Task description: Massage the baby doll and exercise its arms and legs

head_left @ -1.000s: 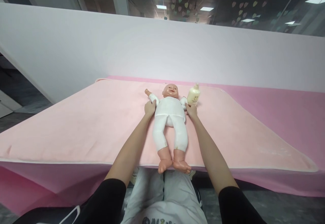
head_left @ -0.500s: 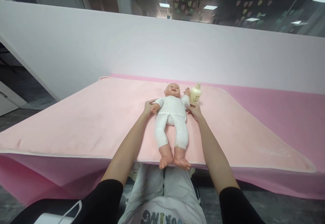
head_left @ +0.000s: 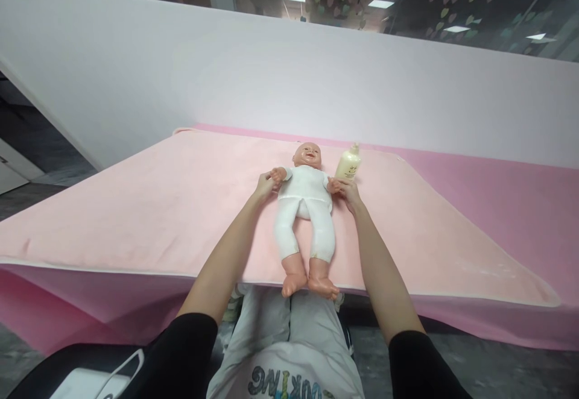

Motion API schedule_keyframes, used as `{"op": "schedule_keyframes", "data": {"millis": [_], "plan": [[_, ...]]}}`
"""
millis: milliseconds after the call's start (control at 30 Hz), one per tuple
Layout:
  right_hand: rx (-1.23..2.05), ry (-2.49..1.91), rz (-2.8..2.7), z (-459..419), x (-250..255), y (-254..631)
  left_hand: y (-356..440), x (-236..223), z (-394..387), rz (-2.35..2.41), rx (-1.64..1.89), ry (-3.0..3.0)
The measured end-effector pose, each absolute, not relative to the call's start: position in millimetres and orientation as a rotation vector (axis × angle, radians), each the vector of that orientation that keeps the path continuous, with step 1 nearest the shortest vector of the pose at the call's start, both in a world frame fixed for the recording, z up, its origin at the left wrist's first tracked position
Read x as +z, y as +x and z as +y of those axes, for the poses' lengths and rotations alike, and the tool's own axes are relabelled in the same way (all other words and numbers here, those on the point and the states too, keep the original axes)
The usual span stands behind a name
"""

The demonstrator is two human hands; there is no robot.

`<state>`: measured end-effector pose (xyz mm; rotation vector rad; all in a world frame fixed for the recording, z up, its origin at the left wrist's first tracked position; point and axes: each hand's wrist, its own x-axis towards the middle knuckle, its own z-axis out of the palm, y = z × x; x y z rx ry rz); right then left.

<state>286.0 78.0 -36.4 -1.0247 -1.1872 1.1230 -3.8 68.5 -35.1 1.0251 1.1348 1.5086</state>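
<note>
A pink blanket (head_left: 136,206) fills the middle. Each hand, left (head_left: 266,185) and right (head_left: 350,194), holds a doll (head_left: 306,185) arm; bumping the bottle (head_left: 348,163) could tip it.

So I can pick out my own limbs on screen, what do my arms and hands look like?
Black sleeves end near the elbows; the forearms are bare. The left hand and right hand wear no gloves, and no watch shows. Any rings are too small to tell.

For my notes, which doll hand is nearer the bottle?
The doll's hand by the person's right hand, close to the bottle; its other hand is by the person's left hand.
</note>
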Motion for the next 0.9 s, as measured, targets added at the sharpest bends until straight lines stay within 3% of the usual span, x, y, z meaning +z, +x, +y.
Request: {"op": "schedule_keyframes", "data": {"millis": [500,767,900], "plan": [[0.953,-1.24,-1.378,89,-43,270,-5,-36,84,1.681,1.38,1.39],[0.579,-1.399,-1.371,101,-46,261,-6,-35,102,1.808,1.332,1.317],[0.817,-1.313,-1.361,95,-46,266,-8,-37,90,1.553,1.367,1.348]]}}
